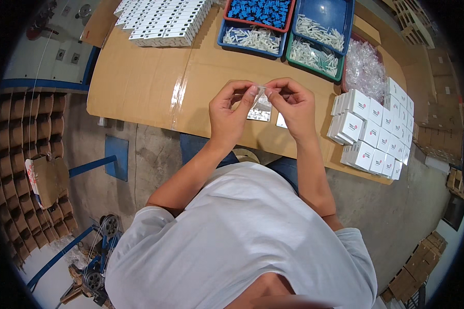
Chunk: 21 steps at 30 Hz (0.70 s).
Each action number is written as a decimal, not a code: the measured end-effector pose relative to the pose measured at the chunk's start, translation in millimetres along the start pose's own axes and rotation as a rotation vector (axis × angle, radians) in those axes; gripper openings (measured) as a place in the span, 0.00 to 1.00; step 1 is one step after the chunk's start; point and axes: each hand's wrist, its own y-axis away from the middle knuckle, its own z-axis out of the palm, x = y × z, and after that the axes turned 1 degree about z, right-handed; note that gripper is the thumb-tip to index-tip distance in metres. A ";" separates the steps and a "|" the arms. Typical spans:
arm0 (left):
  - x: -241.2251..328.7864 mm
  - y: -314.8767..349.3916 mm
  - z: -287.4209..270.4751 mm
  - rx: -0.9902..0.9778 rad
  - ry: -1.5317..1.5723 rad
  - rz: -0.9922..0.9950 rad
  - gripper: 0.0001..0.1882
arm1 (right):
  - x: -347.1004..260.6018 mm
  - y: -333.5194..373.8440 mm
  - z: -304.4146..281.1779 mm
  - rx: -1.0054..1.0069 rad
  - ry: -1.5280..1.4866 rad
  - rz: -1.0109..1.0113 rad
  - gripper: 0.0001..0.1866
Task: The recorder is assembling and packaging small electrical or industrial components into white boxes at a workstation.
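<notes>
Between both hands hangs a small clear plastic bag (261,109) with something pale and dark showing at its bottom. My left hand (233,108) pinches the bag's top edge between thumb and fingers. From the other side my right hand (293,105) grips the same edge, its fingers closed, the two thumbs close together. Under my right hand a small white piece (281,121) lies on the cardboard-covered table (139,85), partly hidden by the hand.
Stacked white boxes (376,131) stand at the right, more rows of white boxes (165,23) at the far left. Along the back are a red tray (286,24) of blue parts, blue trays (279,53) and a green tray (337,77) of white pieces, and heaped clear bags (363,69).
</notes>
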 end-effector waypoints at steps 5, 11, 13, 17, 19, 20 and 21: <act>0.2 1.5 0.1 0.001 0.004 -0.017 0.08 | 2.6 -0.4 0.0 -0.020 -0.001 -0.010 0.05; -1.4 1.0 1.1 0.001 -0.001 -0.008 0.07 | 5.8 -0.4 1.3 -0.014 -0.021 -0.005 0.05; -2.2 0.3 1.2 -0.001 -0.018 0.040 0.06 | 6.2 0.1 3.4 -0.011 -0.023 -0.003 0.05; -4.7 1.9 1.7 -0.004 -0.029 0.075 0.05 | 8.3 1.7 5.4 -0.008 -0.037 0.010 0.04; -6.5 2.5 1.4 -0.001 -0.011 0.055 0.06 | 9.5 2.0 7.3 -0.003 -0.044 0.010 0.04; -6.0 2.5 1.5 -0.002 -0.010 0.056 0.06 | 9.6 2.0 7.7 0.001 -0.051 0.011 0.04; -5.6 2.6 1.3 -0.001 0.007 0.022 0.07 | 9.5 1.5 6.8 0.001 -0.050 0.010 0.04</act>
